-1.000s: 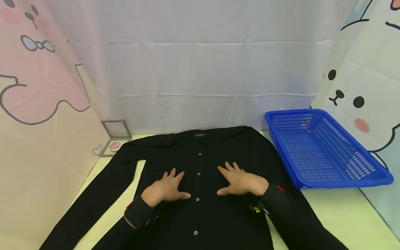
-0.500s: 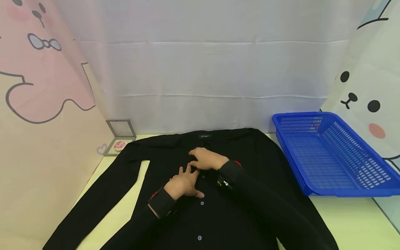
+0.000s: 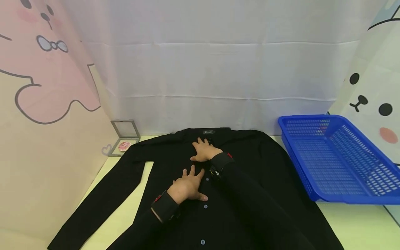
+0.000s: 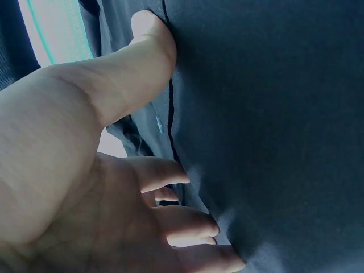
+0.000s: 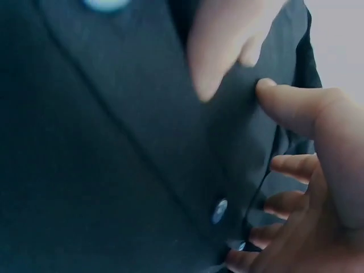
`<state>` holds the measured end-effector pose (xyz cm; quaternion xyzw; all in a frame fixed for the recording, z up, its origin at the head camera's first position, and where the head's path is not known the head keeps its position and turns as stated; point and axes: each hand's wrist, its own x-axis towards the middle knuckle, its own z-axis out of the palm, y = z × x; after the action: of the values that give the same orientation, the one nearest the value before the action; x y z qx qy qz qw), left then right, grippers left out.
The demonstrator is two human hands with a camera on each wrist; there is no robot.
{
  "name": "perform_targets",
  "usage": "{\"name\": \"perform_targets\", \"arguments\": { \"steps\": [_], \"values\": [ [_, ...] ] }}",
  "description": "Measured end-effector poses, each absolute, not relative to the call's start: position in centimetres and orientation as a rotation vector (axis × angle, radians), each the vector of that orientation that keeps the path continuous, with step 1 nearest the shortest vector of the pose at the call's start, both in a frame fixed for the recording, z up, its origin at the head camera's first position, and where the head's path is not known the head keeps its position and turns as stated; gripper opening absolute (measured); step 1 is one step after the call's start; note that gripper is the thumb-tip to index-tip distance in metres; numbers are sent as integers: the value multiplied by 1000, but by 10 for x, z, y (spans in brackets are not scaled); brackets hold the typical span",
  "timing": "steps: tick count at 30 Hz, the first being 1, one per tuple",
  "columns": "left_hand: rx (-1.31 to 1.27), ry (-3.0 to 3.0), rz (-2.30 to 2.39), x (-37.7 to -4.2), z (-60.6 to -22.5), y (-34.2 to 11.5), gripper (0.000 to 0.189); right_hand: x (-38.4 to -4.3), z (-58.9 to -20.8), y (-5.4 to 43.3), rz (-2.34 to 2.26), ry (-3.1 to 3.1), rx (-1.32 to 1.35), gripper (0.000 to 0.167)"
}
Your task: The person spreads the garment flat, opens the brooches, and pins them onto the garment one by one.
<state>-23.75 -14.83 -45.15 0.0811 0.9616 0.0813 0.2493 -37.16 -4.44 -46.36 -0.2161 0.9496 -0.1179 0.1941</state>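
Observation:
A black button-up shirt (image 3: 175,163) lies spread front up, its collar at the far side and a sleeve stretched out to the left. On the chest, just left of the button line, my left hand (image 3: 186,187) rests with spread fingers. Farther up, below the collar label, my right hand (image 3: 204,150) touches the cloth with its fingers extended. The left wrist view shows the left fingertips (image 4: 196,223) against the dark fabric. In the right wrist view a shirt button (image 5: 219,210) sits beside the right hand (image 5: 296,210). Neither hand grips the cloth.
To the right stands a blue plastic basket (image 3: 312,187) with perforated walls, beside the shirt's shoulder. A small grey-framed box (image 3: 125,130) with a pink round item sits at the back left. A white curtain (image 3: 200,76) bounds the far side.
My right hand has crossed left to the button line, then up toward the collar. The left hand has shifted slightly right. The view has turned a little left.

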Motion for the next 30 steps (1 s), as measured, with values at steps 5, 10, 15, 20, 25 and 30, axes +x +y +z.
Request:
{"name": "perform_targets", "arguments": {
  "steps": [5, 10, 15, 20, 25, 30],
  "values": [
    [247, 2618, 242, -234, -457, -148, 102, -365, -466, -28, -344, 2650, -606, 73],
    [284, 2633, 259, -226, -460, -158, 105, -331, -454, -1, -315, 2593, -628, 73],
    [308, 2679, 294, -212, -465, -177, 112, -278, -451, 33, -297, 2590, -615, 79],
    [259, 2653, 316, -192, -462, -191, 122, -224, -458, 62, -336, 2627, -520, 97],
    [185, 2569, 272, -181, -459, -192, 131, -196, -466, 84, -383, 2618, -431, 114],
    [172, 2548, 241, -184, -476, -194, 139, -193, -478, 94, -421, 2598, -441, 119]
  ]
}}
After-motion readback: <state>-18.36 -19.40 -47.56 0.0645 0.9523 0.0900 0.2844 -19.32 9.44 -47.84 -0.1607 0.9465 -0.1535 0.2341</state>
